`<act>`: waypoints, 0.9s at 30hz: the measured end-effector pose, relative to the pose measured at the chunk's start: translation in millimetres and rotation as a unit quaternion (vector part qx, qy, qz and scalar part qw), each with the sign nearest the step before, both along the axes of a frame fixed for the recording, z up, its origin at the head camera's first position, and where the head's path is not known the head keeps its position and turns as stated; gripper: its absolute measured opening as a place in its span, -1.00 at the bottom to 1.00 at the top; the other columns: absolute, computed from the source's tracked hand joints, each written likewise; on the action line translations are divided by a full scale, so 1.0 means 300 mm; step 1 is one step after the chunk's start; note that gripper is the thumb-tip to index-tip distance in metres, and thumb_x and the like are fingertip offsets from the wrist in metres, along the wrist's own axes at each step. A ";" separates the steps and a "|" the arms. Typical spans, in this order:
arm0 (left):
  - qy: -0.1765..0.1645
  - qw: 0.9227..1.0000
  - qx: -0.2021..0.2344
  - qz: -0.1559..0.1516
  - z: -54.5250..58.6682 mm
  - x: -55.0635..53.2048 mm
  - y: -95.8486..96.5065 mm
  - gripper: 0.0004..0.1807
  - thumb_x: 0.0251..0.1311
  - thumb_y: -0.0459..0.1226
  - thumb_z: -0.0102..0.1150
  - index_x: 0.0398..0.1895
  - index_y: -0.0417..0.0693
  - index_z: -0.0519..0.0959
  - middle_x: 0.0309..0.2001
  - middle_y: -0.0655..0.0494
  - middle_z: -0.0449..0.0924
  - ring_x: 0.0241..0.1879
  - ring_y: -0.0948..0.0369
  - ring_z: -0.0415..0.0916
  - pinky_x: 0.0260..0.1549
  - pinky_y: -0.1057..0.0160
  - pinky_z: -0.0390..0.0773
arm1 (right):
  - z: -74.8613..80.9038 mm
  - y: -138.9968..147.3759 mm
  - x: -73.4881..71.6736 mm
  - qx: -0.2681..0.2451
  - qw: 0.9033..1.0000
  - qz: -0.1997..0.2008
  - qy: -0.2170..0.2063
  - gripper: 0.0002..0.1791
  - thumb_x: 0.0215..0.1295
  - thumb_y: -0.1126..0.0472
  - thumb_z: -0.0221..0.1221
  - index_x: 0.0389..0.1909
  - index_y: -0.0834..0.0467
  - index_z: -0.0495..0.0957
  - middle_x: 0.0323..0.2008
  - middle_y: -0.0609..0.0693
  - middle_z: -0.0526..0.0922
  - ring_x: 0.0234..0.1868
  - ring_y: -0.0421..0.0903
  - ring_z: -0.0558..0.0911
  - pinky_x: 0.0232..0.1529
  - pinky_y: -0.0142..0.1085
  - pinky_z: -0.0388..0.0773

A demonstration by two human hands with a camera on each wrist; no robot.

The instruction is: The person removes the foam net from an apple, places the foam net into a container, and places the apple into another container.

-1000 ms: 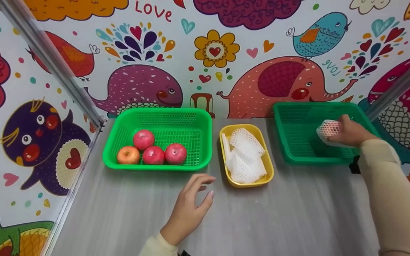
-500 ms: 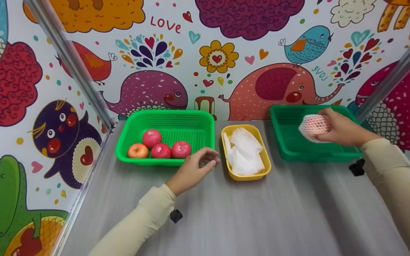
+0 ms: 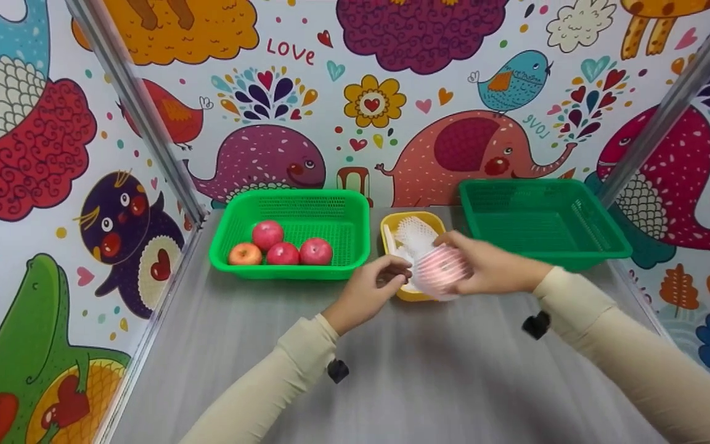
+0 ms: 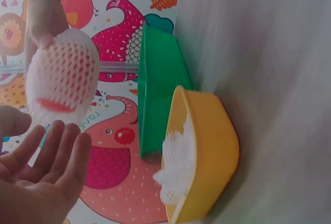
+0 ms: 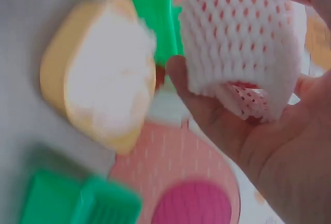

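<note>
My right hand (image 3: 493, 268) grips an apple wrapped in a white foam net (image 3: 441, 271), held above the yellow basket (image 4: 217, 146). In the right wrist view the thumb and fingers curl round the foam net (image 5: 235, 38), and red skin shows through its holes. My left hand (image 3: 364, 291) is just left of the wrapped apple. Its fingers are loosely bent and hold nothing; in the left wrist view the fingertips lie close to the net, and I cannot tell if they touch. Loose white foam nets (image 3: 413, 233) lie in the yellow basket, partly hidden by the right hand's apple.
A bright green basket (image 3: 290, 271) at the left holds several bare apples (image 3: 283, 253). At the right stands a darker green basket (image 3: 540, 229), with its bare floor showing. Cartoon-printed walls (image 3: 306, 92) rise behind and beside the grey table (image 3: 392, 370).
My right hand has carried the wrapped apple left, out of the darker green basket to above the yellow one. My left hand has moved up and right toward it.
</note>
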State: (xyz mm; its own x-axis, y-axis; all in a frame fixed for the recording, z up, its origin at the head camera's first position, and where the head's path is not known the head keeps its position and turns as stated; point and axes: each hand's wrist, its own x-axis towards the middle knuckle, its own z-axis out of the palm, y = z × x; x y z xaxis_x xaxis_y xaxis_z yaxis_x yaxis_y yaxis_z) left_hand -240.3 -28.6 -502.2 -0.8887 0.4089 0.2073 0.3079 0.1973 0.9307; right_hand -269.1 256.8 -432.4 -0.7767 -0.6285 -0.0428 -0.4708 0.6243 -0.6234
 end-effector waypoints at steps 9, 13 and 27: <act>0.006 1.000 -0.012 -0.005 -0.045 0.017 -0.012 -0.60 0.52 -0.35 0.25 0.37 -0.15 0.58 0.18 0.00 0.62 0.02 0.04 0.68 0.08 0.07 0.70 | -0.100 -0.094 0.072 -0.039 0.999 -0.001 0.008 -0.03 0.19 0.00 0.62 0.52 0.02 0.28 0.29 0.04 0.58 0.25 0.07 0.57 0.14 -0.06 0.71; -0.036 0.996 -0.029 -0.071 -0.047 0.026 -0.039 -0.40 0.52 -0.33 0.25 0.57 0.05 0.42 0.36 0.01 0.52 -0.02 -0.01 0.71 0.00 0.06 0.74 | -0.118 -0.105 0.086 -0.038 0.999 -0.011 0.006 -0.05 0.20 -0.06 0.62 0.52 -0.01 0.33 0.28 0.06 0.60 0.23 0.09 0.59 0.12 -0.02 0.72; -0.080 0.992 -0.034 -0.088 -0.135 0.073 -0.071 -0.15 0.26 -0.37 0.53 0.57 0.10 0.35 0.32 0.05 0.47 0.04 0.10 0.64 0.04 0.14 0.71 | -0.214 -0.149 0.126 -0.052 0.998 0.025 -0.002 -0.10 0.27 -0.01 0.56 0.57 -0.01 0.37 0.29 -0.07 0.63 0.16 -0.05 0.61 0.26 -0.06 0.63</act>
